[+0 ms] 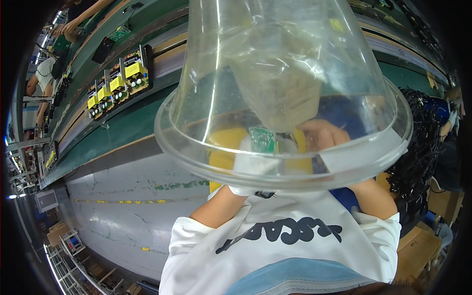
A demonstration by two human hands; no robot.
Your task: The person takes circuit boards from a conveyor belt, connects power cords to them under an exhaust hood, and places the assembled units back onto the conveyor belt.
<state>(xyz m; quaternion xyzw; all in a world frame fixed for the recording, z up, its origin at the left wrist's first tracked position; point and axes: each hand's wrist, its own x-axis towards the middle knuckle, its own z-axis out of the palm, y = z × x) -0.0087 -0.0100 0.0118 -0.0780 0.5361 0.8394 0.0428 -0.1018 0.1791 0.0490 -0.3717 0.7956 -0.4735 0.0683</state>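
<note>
A large clear plastic hood (196,113), wide at its rim, hangs between me and my hands, so I see both through it, blurred by glare. My left hand (253,162), in a white glove, is closed on a small green circuit board (262,140). Close by on the right, my bare right hand (325,135) has its fingers curled; what they hold, if anything, is hidden. Something yellow (226,140) shows behind and around the left hand, its shape unclear through the plastic.
On the left, a row of circuit boards with yellow transformers (118,83) stands on the line beside a green bench (113,135). A black tangle of strips or cables (415,147) is at the right, above a cardboard box (418,250). Other people's arms (81,17) show at the far left.
</note>
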